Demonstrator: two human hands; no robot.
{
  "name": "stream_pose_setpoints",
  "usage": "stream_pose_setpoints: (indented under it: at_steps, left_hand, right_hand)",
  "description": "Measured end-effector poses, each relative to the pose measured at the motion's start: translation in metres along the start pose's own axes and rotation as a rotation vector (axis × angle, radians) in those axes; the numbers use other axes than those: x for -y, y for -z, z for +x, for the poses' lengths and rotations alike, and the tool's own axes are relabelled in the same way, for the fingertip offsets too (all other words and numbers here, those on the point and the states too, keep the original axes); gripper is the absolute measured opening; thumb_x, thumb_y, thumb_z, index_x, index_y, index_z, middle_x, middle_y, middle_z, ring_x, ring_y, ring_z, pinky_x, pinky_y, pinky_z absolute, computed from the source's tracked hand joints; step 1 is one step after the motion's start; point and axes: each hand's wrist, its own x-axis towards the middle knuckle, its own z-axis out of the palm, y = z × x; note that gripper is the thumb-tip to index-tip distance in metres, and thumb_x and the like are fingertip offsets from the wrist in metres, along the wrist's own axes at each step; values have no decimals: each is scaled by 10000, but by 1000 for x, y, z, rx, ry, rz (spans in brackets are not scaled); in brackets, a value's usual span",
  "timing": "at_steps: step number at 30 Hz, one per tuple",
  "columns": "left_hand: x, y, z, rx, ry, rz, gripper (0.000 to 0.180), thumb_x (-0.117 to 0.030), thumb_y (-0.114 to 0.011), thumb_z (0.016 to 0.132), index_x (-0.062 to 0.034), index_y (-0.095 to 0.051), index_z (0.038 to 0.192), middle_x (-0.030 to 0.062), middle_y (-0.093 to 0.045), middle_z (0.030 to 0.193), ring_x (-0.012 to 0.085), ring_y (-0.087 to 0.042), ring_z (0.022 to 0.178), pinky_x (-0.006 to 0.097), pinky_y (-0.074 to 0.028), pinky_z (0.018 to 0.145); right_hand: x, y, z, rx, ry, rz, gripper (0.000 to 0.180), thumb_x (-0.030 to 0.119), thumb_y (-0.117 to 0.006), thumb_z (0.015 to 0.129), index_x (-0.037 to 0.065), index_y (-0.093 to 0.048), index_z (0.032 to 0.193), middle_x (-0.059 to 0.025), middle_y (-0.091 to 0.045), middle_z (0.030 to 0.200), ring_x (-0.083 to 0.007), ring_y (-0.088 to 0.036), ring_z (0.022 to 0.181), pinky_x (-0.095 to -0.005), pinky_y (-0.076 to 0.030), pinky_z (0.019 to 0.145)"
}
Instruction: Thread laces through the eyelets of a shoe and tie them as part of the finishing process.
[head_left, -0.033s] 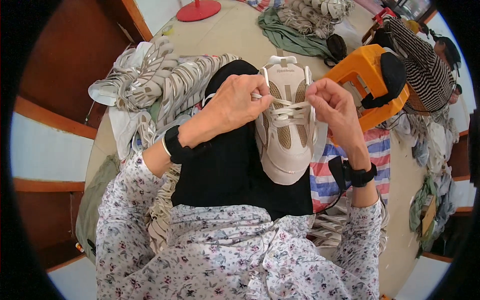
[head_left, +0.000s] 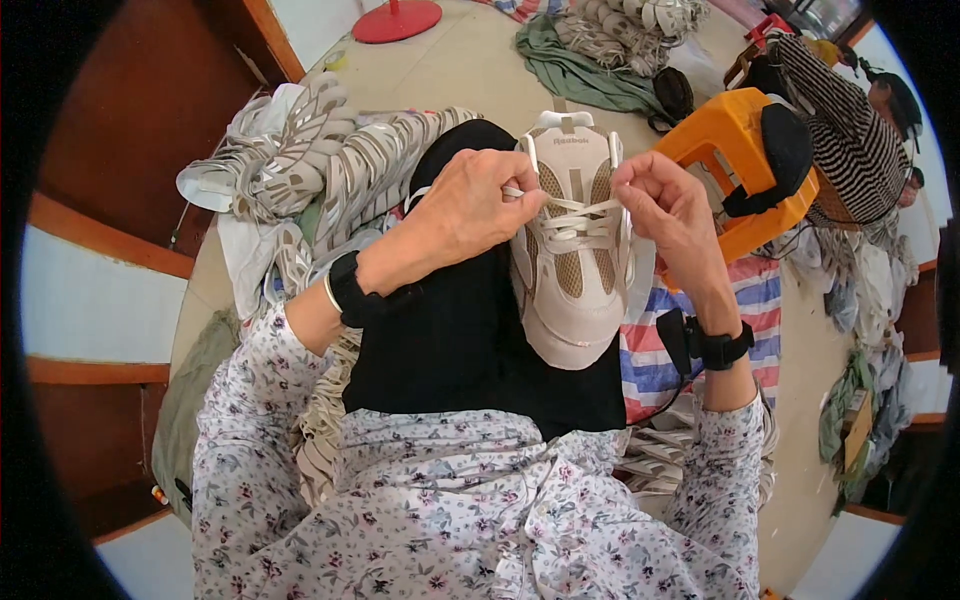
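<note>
A beige sneaker upper (head_left: 568, 330) with mesh panels rests toe toward me on my black-clad lap (head_left: 430, 350); no sole shows. Its cream shoelace (head_left: 572, 243) runs in rows across the front opening. On the left, my left hand (head_left: 475, 200) is closed in a pinch on one part of the lace, and a short loop of it shows by the fingers. My right hand (head_left: 668, 205) pinches the other part at the right edge of the opening. Between the two hands the lace crosses over the tongue (head_left: 575, 185). Both wrists wear black bands.
Stacked shoe uppers (head_left: 350, 170) lie at my left, with another heap (head_left: 640, 30) at the far side beside green cloth (head_left: 580, 75). An orange stool (head_left: 740, 130) stands to the right, near a person in a striped top (head_left: 840, 120). A striped sheet (head_left: 750, 300) lies at my right.
My right hand has shifted very slightly upward with the shoelace. The left hand and the upper look unmoved.
</note>
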Motion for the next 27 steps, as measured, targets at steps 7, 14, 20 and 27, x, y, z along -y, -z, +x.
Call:
stream_pose_setpoints:
  at_steps: [7, 14, 20, 27]
  left_hand:
    - [10, 8, -10, 6, 73, 47, 192, -129, -620, 874, 50, -634, 806, 67, -494, 580, 96, -448, 555, 312, -385, 515]
    - [14, 19, -17, 58, 152, -75, 213, -157, -614, 911, 29, -664, 820, 1, -537, 596, 62, -471, 533, 248, -383, 491]
    - [17, 39, -21, 300, 286, -118, 262, -205, -590, 953, -6, -666, 801, -24, -563, 619, 29, -486, 483, 192, -368, 446]
    - [56, 96, -56, 261, 393, -867, 181, -174, -588, 947, -26, -647, 862, 6, -601, 783, 32, -488, 595, 189, -364, 492]
  right_hand:
    - [-21, 17, 15, -126, 80, -2, 82, 78, -590, 947, 45, -637, 1006, 93, -530, 752, 3, -377, 646, -183, -269, 564]
    - [-24, 23, 4, -127, -24, 90, 81, 84, -610, 940, 63, -644, 1010, 99, -508, 749, -4, -369, 638, -184, -272, 564]
    - [-16, 37, -4, 173, -15, -252, 99, 125, -654, 926, 52, -664, 992, 95, -475, 733, -11, -355, 626, -182, -278, 552]
    - [-22, 39, -19, 208, -74, 404, 248, 247, -572, 996, 47, -615, 857, 18, -602, 902, -75, -432, 656, -238, -348, 558]
